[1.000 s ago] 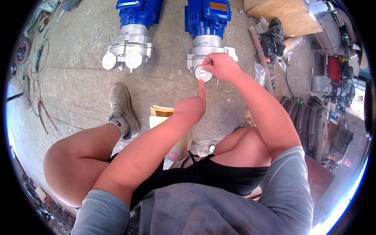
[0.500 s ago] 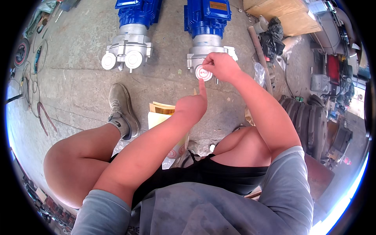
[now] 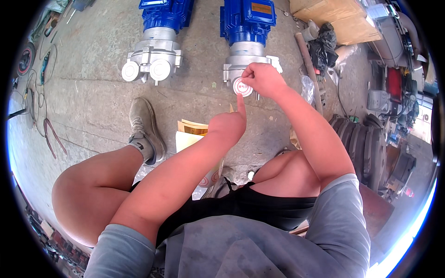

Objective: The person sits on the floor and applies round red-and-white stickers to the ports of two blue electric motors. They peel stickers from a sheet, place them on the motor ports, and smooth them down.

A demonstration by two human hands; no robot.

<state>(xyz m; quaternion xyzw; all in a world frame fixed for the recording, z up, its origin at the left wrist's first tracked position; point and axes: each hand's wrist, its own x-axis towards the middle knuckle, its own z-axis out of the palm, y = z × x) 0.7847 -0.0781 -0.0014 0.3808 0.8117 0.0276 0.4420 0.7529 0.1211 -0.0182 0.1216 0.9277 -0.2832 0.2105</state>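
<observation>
My right hand (image 3: pixel 265 79) pinches the round label (image 3: pixel 242 88) up top, over the silver pump head (image 3: pixel 233 72); left hand (image 3: pixel 227 126) is curled, index out at the lower rim, probably steadying it; can't tell if it grips the sheets (image 3: pixel 187 141); floor (image 3: pixel 92 102) opens out leftward, pipe (image 3: pixel 307 60) edges my right.

On the concrete floor (image 3: pixel 92 104), a cardboard box (image 3: pixel 344 27) lies at the upper right, with a black plastic bag (image 3: pixel 325 50), a brownish pipe (image 3: pixel 305 58) and a crumpled clear bag (image 3: pixel 307 88) near it. Dark ribbed parts (image 3: pixel 366 146) stand lower down, toward the right. At the far left, a teal tool (image 3: pixel 45 67) lies near a wheel (image 3: pixel 25 60).
</observation>
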